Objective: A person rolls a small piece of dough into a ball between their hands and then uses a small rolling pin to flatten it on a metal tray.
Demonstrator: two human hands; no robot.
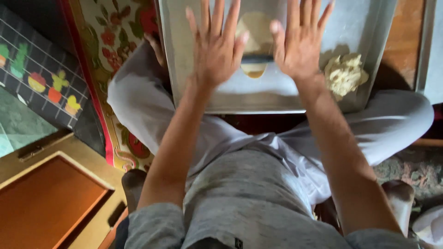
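One flattened dough round (256, 32) lies mid-tray (277, 94), a dark rolling pin (257, 59), seemingly, across it. Both palms press flat on the pin: left hand (217, 50) and right hand (300, 46), fingers spread and straight. One dough lump (345, 74) sits right of the round.

Dough lump (344, 74) on tray (230, 99), right
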